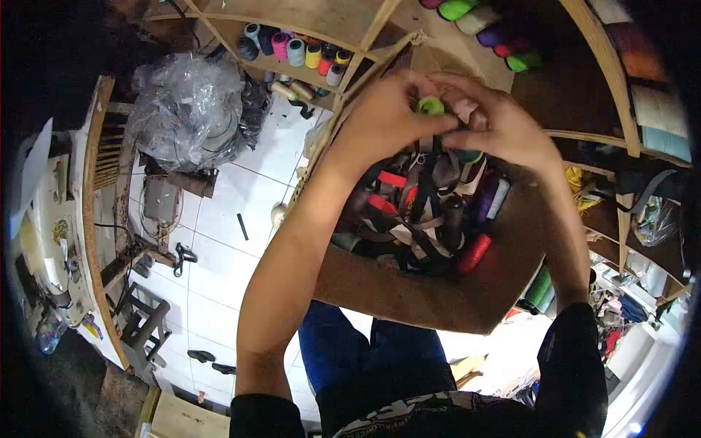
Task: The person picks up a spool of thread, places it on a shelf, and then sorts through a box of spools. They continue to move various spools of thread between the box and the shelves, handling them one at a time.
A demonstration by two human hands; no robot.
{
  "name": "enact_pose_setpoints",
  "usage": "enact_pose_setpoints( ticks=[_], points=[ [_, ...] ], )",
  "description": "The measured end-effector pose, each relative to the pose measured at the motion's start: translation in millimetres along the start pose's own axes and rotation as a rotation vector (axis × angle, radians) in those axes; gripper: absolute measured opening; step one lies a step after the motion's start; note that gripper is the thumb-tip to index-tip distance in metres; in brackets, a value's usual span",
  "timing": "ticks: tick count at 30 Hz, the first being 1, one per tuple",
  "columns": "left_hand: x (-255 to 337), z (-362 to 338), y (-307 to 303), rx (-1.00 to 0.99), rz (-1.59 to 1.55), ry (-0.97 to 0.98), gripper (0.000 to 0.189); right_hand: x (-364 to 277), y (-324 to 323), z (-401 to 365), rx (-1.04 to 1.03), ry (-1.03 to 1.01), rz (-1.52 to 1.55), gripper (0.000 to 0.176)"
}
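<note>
My left hand is curled around a small lime-green spool, thumb in front. Close beside it, my right hand has its fingers bent inward over a pale pinkish piece; motion blur hides what exactly they grip. Both hands are above a heap of dark straps. Bright red pieces show among the straps. At the heap's right edge lie a red thread spool and a purple spool.
The heap rests on a brown wooden board in front of my body. Thread cones stand on a shelf ahead; more spools line the right. A clear plastic bundle, a sewing machine and black scissors are to the left.
</note>
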State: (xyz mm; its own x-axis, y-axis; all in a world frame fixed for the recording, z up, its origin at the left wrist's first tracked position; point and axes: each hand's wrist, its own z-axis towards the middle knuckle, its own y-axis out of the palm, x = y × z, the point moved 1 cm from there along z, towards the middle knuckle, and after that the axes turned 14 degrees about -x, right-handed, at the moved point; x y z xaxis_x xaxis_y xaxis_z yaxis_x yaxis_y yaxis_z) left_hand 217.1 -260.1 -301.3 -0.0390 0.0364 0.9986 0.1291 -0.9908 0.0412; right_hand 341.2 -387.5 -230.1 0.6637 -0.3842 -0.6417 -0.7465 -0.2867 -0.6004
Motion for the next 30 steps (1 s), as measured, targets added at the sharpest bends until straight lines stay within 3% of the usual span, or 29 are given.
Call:
enact_pose_setpoints(
  ticks=[1, 4, 6, 7, 8, 9, 10, 12, 13, 16, 19, 22, 27, 30],
  points=[
    [-3.2, 0.1, 2.9, 0.092, -0.106, -0.015, 0.022, 2.9, 5.2, 0.9, 0.075, -0.06, -0.07, 0.06],
    [-9.5, 0.0, 7.0, 0.036, -0.27, -0.079, 0.036, -0.3, 0.3, -6.5, 0.121, 0.02, 0.063, 0.052],
    [-45.1, -2.6, 12.3, -0.191, 0.373, -0.119, 0.033, 13.6, -17.7, -10.2, 0.245, -0.091, 0.204, 0.047],
    [-51.5, -1.9, 17.2, -0.263, 0.534, -0.249, 0.032, 13.5, -29.8, -10.6, 0.308, -0.15, 0.263, 0.045],
    [-56.7, -1.5, 21.9, -0.355, 0.703, -0.367, 0.031, 10.4, -39.0, -14.6, 0.417, -0.057, 0.369, 0.042],
    [-51.0, -12.0, 32.9, -0.412, 0.698, -0.608, 0.031, 15.8, -48.6, -12.1, 0.533, -0.071, 0.429, 0.042],
    [-42.9, -24.3, 36.5, -0.373, 0.873, -0.552, 0.025, 17.4, -56.9, -8.5, 0.627, -0.058, 0.483, 0.044],
    [-75.9, -43.7, 48.7, -0.528, 0.988, -0.728, 0.024, 21.3, -72.0, -1.6, 0.769, 0.004, 0.557, 0.047],
    [-115.5, -49.7, 58.5, -0.723, 0.916, -0.958, 0.025, 26.8, -80.0, 4.2, 0.728, 0.085, 0.314, 0.05],
    [-110.8, -46.1, 66.9, -0.648, 0.923, -1.045, 0.026, 72.8, -106.2, 38.9, 0.562, 0.2, -0.268, 0.056],
    [-82.9, -42.6, 52.3, -0.687, 0.92, -0.733, 0.028, 131.2, -131.7, 102.6, 0.497, 0.11, -0.399, 0.061],
    [-40.6, -33.4, 32.2, -0.632, 0.936, -0.49, 0.028, 141.6, -142.1, 148.2, 0.654, 0.077, -0.273, 0.066],
    [-23.7, -21.1, 20.4, -0.469, 0.743, -0.172, 0.033, 161.9, -153.9, 184.0, 0.677, 0.061, -0.342, 0.07],
    [-20.1, -19.5, 20.4, -0.476, 0.642, -0.138, 0.041, 157.1, -155.0, 191.1, 0.678, 0.081, -0.389, 0.064]
  ],
)
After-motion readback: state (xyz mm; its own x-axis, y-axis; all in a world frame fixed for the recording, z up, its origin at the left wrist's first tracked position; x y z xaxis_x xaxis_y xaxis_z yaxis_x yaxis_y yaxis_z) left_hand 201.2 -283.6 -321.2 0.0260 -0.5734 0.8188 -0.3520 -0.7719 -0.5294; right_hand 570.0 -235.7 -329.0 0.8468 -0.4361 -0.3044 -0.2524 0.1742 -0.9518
